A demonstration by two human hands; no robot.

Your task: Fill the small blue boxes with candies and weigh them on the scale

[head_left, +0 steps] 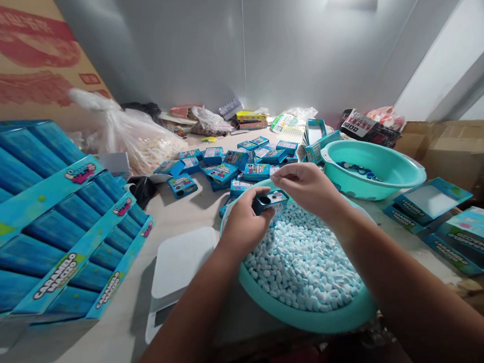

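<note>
2 basins (pixel 308 321) (pixel 386 189); left hand (pixel 246 223), grip closed round 1 box (pixel 280 197); right hand (pixel 310 187), grip's spread and contents unclear.

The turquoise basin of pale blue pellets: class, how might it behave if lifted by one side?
The basin would probably feel heavy, given the broad mass of pellets inside. Those small, rounded pieces would likely slide toward the low side. With its open top, it may spill if tilted.

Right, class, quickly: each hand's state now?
Left hand: closed on a small blue rectangular printed box.
Right hand: pinched closed; whether it holds anything cannot be told.
</note>
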